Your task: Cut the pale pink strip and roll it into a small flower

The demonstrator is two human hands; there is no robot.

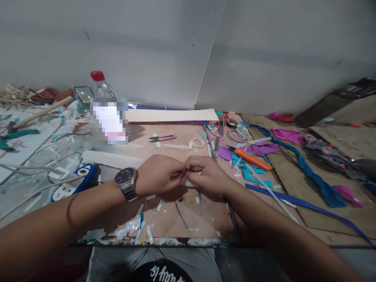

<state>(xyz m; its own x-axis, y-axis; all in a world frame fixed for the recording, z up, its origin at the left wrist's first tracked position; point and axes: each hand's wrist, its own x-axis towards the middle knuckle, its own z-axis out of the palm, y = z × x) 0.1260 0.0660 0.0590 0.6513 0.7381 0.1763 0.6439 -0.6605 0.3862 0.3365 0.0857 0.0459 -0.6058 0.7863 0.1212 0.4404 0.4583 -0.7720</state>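
Observation:
My left hand, with a watch on its wrist, and my right hand meet over the middle of the table. Thumbs and fingers of both are pinched together at the tips. A small white piece, like paper or tape, shows between them; most of it is hidden by the fingers. A cream paper strip lies to the left and passes out of sight behind my left hand. Beyond the hands lie pink-handled thread snips and a roll of tape.
An orange utility knife lies among blue and purple scraps at right. Long cream strips rest at the back. A blue-and-white power strip with cables, a red-capped bottle and green-handled pliers are at left.

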